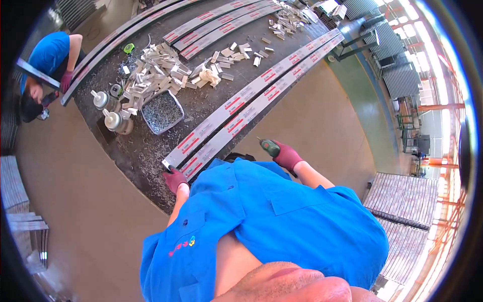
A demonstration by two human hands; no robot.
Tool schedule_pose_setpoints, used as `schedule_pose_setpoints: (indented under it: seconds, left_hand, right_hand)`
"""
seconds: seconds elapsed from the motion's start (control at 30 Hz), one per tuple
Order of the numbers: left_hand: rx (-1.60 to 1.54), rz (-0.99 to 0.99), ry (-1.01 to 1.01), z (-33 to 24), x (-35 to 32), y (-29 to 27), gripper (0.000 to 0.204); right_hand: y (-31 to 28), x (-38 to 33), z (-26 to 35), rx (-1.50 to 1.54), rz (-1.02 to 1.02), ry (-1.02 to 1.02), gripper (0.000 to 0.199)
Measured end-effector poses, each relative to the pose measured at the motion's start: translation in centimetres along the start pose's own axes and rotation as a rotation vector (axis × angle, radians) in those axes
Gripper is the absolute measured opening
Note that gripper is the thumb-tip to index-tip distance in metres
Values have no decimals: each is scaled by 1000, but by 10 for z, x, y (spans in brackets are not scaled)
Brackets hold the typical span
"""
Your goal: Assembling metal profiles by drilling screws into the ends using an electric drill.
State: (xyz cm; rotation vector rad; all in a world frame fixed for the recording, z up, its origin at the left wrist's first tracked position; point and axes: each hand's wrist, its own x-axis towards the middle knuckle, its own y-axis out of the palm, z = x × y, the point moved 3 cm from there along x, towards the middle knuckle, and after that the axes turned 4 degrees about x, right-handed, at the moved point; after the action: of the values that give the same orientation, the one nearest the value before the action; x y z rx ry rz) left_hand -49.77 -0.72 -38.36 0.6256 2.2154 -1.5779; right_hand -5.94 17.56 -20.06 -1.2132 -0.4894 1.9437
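Observation:
My left hand, in a dark red glove, grips the near end of a long silver metal profile covered in white film with red print. A second profile of the same kind lies alongside it, closer to my body, and its near end is by that hand. In my right hand, also gloved in dark red, is a green power screwdriver. I hold it off the table's edge, its bit pointing away to the left, apart from the profiles.
On the dark table are a heap of short metal pieces, a tub of small screws, two white-capped containers and more long profiles. At the far left a co-worker bends over a profile end. Stacked profiles stand at right.

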Motion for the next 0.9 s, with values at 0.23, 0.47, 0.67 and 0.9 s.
schedule_pose_setpoints:
  seconds: [0.23,0.47,0.67,0.9]
  left_hand:
    - [53,12,127,12,19,-3,58]
    - [49,-99,4,78,31,-23,60]
    - [182,-171,-34,164,54,-83,53]
    - [97,-279,-153,322,122,-135,52]
  right_hand:
    - [43,-42,-62,604,-6,281,48]
    - [63,-17,-109,505,-49,321,50]
    - [62,16,-125,395,-69,200,51]
    - [70,72,-124,333,30,143,57]
